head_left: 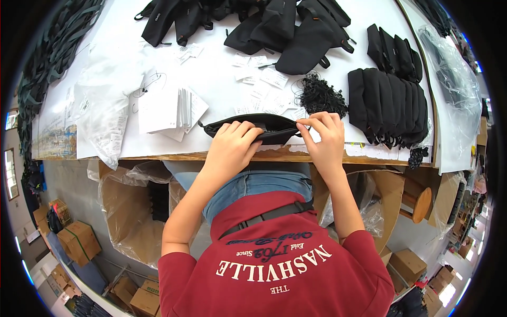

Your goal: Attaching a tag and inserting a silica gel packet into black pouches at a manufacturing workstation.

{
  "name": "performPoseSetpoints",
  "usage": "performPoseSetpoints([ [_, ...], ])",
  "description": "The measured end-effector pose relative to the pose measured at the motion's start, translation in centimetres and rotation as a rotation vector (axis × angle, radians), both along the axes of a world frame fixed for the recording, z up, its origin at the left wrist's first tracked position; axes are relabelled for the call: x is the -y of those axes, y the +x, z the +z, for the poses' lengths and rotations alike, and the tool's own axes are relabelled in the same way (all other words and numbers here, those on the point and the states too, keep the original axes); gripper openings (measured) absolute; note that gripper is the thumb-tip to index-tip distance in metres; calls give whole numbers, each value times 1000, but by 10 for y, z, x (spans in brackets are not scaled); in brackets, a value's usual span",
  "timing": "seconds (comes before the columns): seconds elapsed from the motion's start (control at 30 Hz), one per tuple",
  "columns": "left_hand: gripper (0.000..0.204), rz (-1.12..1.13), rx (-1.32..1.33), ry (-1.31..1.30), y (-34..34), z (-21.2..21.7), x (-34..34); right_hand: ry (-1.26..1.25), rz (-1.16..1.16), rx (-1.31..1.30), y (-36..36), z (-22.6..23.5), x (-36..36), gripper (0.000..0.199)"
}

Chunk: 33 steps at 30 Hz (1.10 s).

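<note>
A long black zippered pouch (274, 136) lies at the near edge of the white table, its mouth spread into a narrow gap. My left hand (231, 145) is closed on its near side, fingertips bent over the rim by the opening. At the pouch's right end, my right hand (323, 138) pinches the corner between thumb and fingers. The inside is mostly dark and I cannot make out what is in it. Just beyond the right hand sits a tangled heap of black cords (321, 95).
Stacked white cards (168, 111) and clear plastic bags (108, 100) are on the left. Loose paper labels (261, 87) lie beyond the pouch. Black pouches are piled at the far side (311, 39) and in rows (388, 105) at right. Plastic-lined cartons (127, 211) stand under the table.
</note>
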<state>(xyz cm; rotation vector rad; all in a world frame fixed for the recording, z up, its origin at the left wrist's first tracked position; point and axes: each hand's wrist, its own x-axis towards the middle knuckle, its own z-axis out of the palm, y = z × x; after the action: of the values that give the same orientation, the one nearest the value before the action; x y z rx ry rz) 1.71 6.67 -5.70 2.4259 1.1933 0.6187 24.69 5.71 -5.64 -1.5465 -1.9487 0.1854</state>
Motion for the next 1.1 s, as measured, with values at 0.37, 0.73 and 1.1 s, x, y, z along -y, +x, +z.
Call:
performPoseSetpoints([
  [0.37, 35, -10, -100, -10, 21, 5, 0, -88, -21, -123, 0, -2, 6, 6],
  [0.73, 36, -67, -132, -56, 29, 6, 2, -85, -57, -230, -1, 1, 9, 12],
  [1.1, 25, -20, -182, -118, 18, 1, 9, -741, -174, -1139, 19, -30, 24, 9],
])
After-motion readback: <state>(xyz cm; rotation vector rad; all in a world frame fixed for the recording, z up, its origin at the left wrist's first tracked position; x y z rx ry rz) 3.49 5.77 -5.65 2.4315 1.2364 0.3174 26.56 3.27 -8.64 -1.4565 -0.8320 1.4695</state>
